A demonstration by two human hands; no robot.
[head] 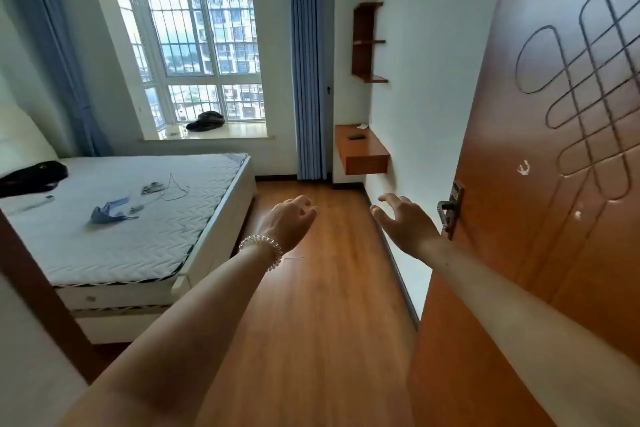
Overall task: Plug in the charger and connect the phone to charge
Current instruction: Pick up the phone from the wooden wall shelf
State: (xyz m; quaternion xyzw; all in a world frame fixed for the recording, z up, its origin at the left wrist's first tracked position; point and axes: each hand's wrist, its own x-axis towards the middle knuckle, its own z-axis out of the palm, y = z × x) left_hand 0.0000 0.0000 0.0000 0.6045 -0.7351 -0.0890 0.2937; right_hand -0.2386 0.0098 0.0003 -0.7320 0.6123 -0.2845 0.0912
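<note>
I stand in a bedroom doorway with both arms stretched forward over the wooden floor. My left hand (289, 218) is empty, fingers loosely apart, a coiled band on its wrist. My right hand (405, 220) is empty too, fingers spread, close to the door handle (446, 215) but apart from it. On the white mattress (114, 239) at the left lie a thin white cable (175, 187) and a small flat item (152, 188) that may be a phone or charger; I cannot tell which. A small dark object (356, 137) lies on the wall-mounted wooden shelf (363, 154).
The brown door (554, 184) stands open at the right. A black bag (33, 177) and blue cloth (109, 213) lie on the bed. Blue curtains (306, 62) flank the window; a dark bundle (206, 121) rests on the sill. A wooden wall rack (367, 42) hangs above the shelf.
</note>
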